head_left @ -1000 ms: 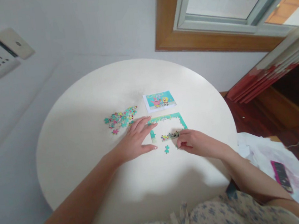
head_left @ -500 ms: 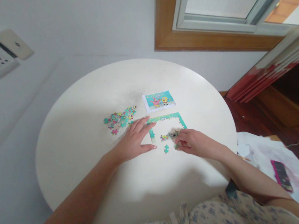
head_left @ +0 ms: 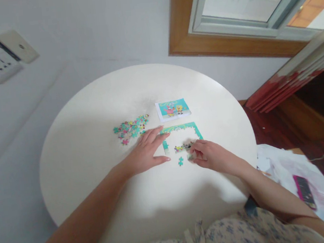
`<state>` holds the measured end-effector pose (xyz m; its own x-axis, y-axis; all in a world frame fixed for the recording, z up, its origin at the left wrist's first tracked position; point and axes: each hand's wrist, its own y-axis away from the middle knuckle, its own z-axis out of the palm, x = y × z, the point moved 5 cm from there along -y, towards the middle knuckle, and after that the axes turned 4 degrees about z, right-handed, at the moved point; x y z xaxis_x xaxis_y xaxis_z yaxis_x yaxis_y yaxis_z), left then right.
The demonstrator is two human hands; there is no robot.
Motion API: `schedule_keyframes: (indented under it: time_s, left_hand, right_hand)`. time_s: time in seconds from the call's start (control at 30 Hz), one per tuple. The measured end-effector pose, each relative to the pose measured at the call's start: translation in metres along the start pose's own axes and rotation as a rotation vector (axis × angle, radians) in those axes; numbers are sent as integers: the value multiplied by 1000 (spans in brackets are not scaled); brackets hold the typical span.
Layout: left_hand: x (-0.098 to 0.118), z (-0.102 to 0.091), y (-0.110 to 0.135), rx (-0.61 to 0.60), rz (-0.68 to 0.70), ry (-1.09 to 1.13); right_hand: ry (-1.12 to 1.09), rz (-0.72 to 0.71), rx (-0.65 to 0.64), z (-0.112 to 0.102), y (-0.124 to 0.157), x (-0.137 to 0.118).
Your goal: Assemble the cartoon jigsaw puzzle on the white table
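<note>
the right grip (head_left: 212, 154) has thumb and fingers brought together on a small green piece (head_left: 189, 157); its fingers hide part of that piece, and i cannot tell whether it is off the bench (head_left: 148, 205). the left grip (head_left: 145, 154) is spread, thumb well apart from the fingers, palm down, with fingertips on the left side of the puzzle frame (head_left: 180, 127).

the frame lies between the grips, reaching ahead of the right one. a strip (head_left: 179, 149) of joined pieces sits at its near side, just beside the right grip's fingers, which cover the strip's right end. a loose teal piece (head_left: 181, 161) lies just left of the right grip's fingertips, on the bench. the pile (head_left: 130, 129) is ahead and left of the left grip, near its fingers. the picture card (head_left: 174, 110) lies farther ahead of both grips, beyond the frame.
</note>
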<state>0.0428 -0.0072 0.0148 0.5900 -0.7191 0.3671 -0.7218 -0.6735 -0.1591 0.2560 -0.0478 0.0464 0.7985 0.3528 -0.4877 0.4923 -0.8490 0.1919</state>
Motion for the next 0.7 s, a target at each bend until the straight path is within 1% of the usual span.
schedule_keyframes:
  time_s: [0.2,0.47,0.7]
  left_hand:
    - [1,-1,-1,-8,-11,-13]
    - [0,1,0,-4,-1,-12]
    - [-1,2,0,-4,-7,-13]
  right_hand:
    - [-9,28,-23,2,-3,0]
    - [-35,-8,-14,5,-3,-2]
    - [-74,28,-43,5,-3,-1]
